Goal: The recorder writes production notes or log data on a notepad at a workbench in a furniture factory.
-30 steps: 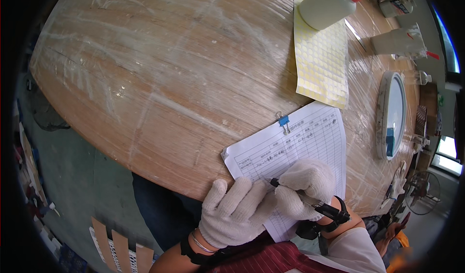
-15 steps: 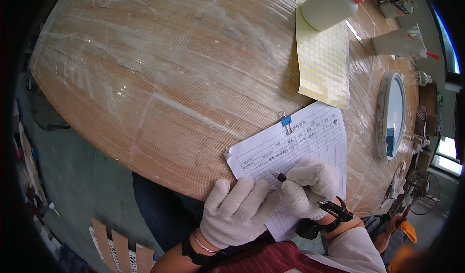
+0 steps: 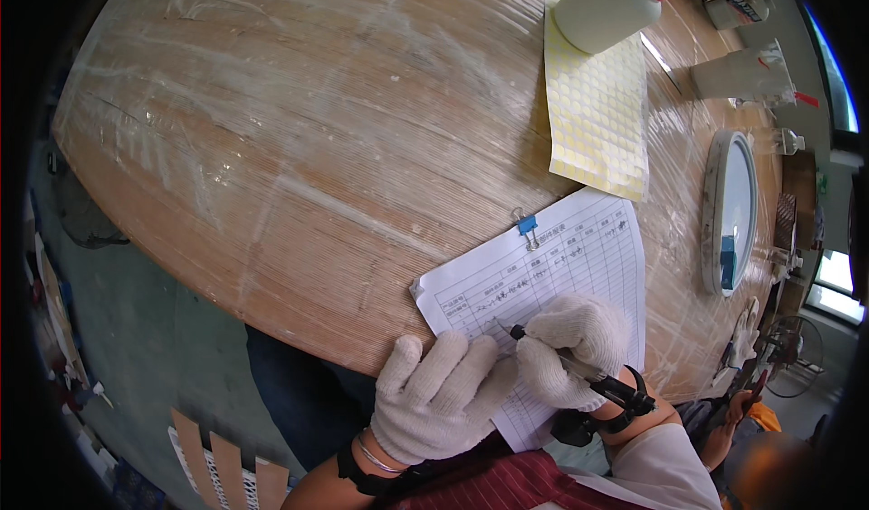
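Note:
Both my hands wear white knit gloves. My right hand grips a black pen with its tip on a white ruled form sheet. A blue binder clip holds the sheet at its top edge. My left hand lies flat on the sheet's near left corner, pressing it to the plastic-covered wooden table. The sheet's lower part is hidden under my hands.
A yellow dotted sticker sheet lies beyond the form, with a white squeeze bottle with a red cap on its far end. An oval white tray and more bottles stand to the right. Another person sits at the lower right.
My right hand with the pen has shifted slightly down and right along the sheet. My left hand stays put.

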### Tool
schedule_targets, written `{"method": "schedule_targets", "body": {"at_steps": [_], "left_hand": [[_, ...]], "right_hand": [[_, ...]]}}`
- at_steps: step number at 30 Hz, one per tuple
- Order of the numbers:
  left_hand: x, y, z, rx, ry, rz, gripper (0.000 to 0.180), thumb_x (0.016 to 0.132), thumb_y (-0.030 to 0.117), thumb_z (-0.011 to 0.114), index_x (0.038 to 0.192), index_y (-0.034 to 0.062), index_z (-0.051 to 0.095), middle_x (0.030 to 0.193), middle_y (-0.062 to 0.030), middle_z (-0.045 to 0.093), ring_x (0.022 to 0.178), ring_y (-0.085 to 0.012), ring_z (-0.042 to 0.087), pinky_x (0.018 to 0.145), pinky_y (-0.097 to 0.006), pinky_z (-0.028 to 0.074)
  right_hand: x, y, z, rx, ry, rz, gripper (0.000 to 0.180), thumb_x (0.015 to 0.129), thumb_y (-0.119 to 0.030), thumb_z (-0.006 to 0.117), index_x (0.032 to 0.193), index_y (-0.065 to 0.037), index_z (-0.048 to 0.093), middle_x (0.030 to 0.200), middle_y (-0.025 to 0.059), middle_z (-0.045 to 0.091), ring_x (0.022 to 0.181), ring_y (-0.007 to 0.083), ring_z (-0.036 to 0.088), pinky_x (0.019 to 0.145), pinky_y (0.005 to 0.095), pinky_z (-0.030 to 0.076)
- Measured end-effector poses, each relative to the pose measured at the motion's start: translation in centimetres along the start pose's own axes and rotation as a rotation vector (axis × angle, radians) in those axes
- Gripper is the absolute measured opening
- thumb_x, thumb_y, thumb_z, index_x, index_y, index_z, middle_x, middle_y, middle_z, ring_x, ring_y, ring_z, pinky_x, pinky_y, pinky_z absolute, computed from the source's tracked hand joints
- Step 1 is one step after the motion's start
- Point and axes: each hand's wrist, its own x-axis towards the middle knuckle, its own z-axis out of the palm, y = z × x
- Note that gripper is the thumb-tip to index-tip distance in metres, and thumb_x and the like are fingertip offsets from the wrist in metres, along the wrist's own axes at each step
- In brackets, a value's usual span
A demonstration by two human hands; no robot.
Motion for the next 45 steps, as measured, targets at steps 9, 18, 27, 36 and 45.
{"method": "schedule_targets", "body": {"at_steps": [9, 18, 27, 36, 45], "left_hand": [[-0.2, 0.1, -0.1, -0.008, 0.006, -0.005, 0.021, 0.074, 0.037, 0.070, 0.082, 0.0189, 0.064, 0.096, 0.0008, 0.056, 0.085, -0.0199, 0.050, 0.075, -0.043, 0.032], [-0.4, 0.1, -0.2, 0.010, -0.005, 0.001, 0.023, 0.077, 0.040, 0.069, 0.086, 0.0198, 0.066, 0.100, -0.0007, 0.055, 0.095, -0.0213, 0.050, 0.081, -0.045, 0.033], [-0.5, 0.1, 0.0, 0.019, -0.006, 0.006, 0.028, 0.078, 0.044, 0.070, 0.092, 0.0207, 0.068, 0.104, -0.0015, 0.053, 0.099, -0.0230, 0.050, 0.083, -0.043, 0.034], [-0.3, -0.1, -0.1, -0.003, -0.023, 0.017, 0.024, 0.078, 0.041, 0.070, 0.087, 0.0185, 0.067, 0.100, -0.0022, 0.056, 0.093, -0.0222, 0.050, 0.074, -0.039, 0.036], [-0.5, 0.2, 0.0, 0.003, 0.008, -0.013, 0.024, 0.081, 0.041, 0.068, 0.083, 0.0173, 0.066, 0.098, -0.0013, 0.058, 0.089, -0.0215, 0.051, 0.075, -0.040, 0.034]], "right_hand": [[-0.8, 0.7, 1.0, 0.052, 0.080, -0.014, 0.018, 0.072, -0.008, 0.079, 0.082, -0.008, 0.063, 0.065, 0.0067, 0.063, 0.053, 0.0245, 0.063, 0.047, 0.0333, 0.048], [-0.9, 0.9, 0.9, 0.069, 0.100, -0.059, 0.023, 0.072, -0.006, 0.080, 0.085, -0.008, 0.062, 0.065, 0.0069, 0.063, 0.053, 0.0233, 0.064, 0.047, 0.0319, 0.049], [-1.2, 0.4, -0.1, 0.095, 0.013, -0.002, 0.018, 0.083, 0.002, 0.069, 0.092, -0.004, 0.055, 0.075, 0.0095, 0.062, 0.059, 0.0188, 0.061, 0.052, 0.0307, 0.047], [-1.2, 0.7, 0.5, 0.171, 0.133, 0.023, 0.018, 0.073, -0.007, 0.080, 0.083, -0.007, 0.065, 0.069, 0.0066, 0.065, 0.055, 0.0238, 0.064, 0.049, 0.0311, 0.049], [-0.4, 0.8, 0.5, 0.053, 0.074, -0.116, 0.021, 0.070, -0.010, 0.082, 0.081, -0.010, 0.065, 0.069, 0.0040, 0.065, 0.056, 0.0229, 0.065, 0.049, 0.0312, 0.049]]}}
